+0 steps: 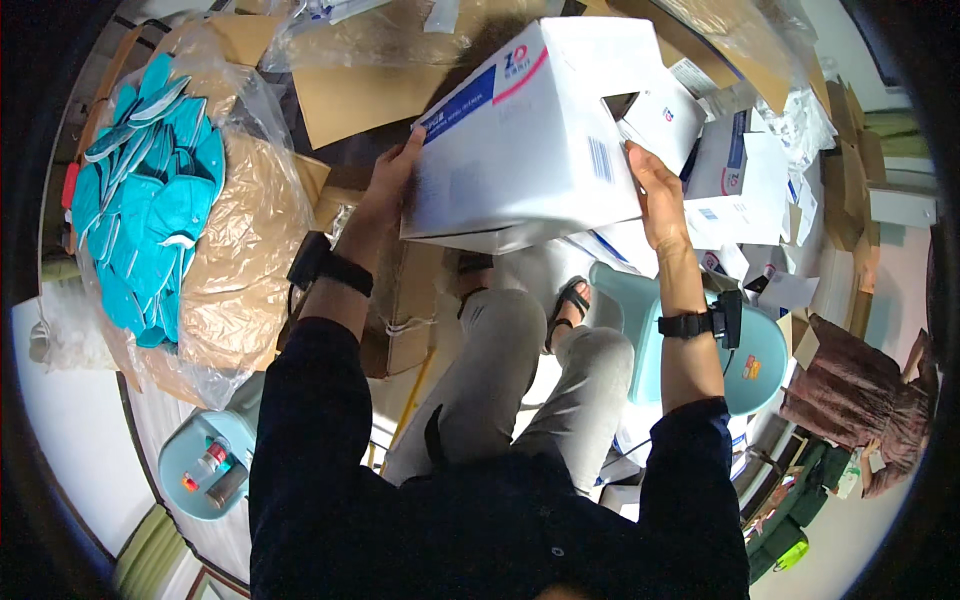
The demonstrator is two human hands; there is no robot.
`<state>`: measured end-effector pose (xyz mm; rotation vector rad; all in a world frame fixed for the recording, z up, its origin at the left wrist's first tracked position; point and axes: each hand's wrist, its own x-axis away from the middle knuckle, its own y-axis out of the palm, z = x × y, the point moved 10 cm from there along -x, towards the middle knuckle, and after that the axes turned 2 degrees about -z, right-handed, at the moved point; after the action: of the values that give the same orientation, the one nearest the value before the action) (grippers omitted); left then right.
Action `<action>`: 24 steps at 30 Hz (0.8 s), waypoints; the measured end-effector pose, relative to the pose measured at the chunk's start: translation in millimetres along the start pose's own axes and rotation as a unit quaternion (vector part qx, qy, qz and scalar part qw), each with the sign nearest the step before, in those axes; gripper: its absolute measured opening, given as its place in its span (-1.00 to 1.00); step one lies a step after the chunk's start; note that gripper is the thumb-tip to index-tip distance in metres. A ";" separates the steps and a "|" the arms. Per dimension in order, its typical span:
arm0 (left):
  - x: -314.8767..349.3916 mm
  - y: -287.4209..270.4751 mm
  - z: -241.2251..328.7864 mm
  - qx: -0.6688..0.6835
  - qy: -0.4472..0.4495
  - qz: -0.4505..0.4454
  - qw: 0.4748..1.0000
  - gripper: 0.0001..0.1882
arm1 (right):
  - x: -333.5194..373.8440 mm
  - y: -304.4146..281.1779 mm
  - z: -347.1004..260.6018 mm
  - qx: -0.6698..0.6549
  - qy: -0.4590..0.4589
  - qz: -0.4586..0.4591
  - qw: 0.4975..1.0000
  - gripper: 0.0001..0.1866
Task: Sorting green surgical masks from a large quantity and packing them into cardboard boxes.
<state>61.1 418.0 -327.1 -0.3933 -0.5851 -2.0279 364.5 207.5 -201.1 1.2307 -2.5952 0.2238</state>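
Head view: a white carton (520, 160) with a blue band and a pink stripe is held up, tilted, between the 2 hands. The left hand (394, 170) grips its left side; those fingers are partly hidden, so how far they curl cannot be told. The right hand (657, 195) has its fingers loosely bent, the tips against the carton's right side, just below a dark cut-out (620, 106) in it. Right of the right fingers lie more white boxes (740, 185), some with flaps raised. Well to the left of the left fingers, a pile of teal fabric pieces (150, 225) with white edges sits in clear plastic (255, 240) over brown material. Below the left fingers stands a brown cardboard box (410, 300); below the right fingers is a light blue stool (630, 310). Farther down and left of the left fingers, a second light blue stool (178, 450) carries a bottle (208, 464) lying on its side. Each wrist wears 1 black band (345, 272).
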 end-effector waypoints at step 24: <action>-38.7 3.4 5.8 -0.147 -0.073 0.022 0.986 -0.22 | -47.7 -2.4 5.9 -0.022 -0.037 0.130 0.991 -0.56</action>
<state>83.3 447.4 -340.6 -0.7295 -0.3592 -2.0577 394.4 239.6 -220.9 0.8996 -2.8051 0.1715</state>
